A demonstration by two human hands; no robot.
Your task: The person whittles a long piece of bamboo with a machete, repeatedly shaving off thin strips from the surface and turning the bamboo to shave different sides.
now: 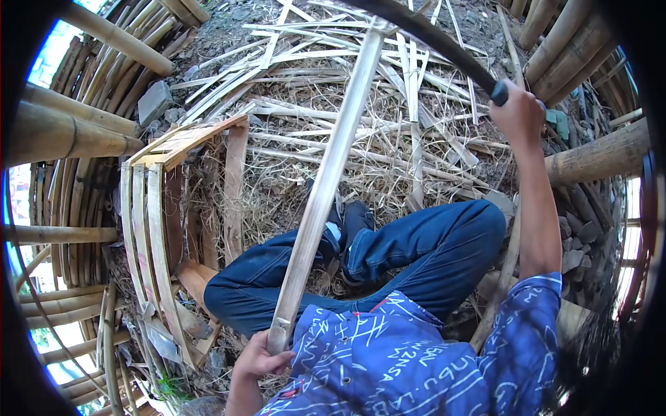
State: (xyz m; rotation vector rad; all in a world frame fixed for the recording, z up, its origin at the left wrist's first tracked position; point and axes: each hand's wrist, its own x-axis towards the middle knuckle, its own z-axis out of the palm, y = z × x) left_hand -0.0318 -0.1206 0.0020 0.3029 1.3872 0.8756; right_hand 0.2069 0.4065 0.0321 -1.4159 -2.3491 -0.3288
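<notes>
My right hand (520, 114), raised at the upper right, is closed around the black handle of a machete (444, 45). Its long dark blade slants up and left to the top edge of the view. A long split bamboo strip (326, 187) runs diagonally from my lap to the blade, and its far end overlaps the blade's edge in this view. At the near end of the strip, my left hand (260, 357) grips it low beside my shirt. My bent legs (430, 249) lie under the strip.
Split bamboo strips (298, 59) and fibre shavings (270, 180) cover the ground ahead. A wooden crate (149, 208) stands left of my knee. Thick bamboo poles (90, 132) line the left side, with another pole (603, 149) and stones (572, 260) on the right.
</notes>
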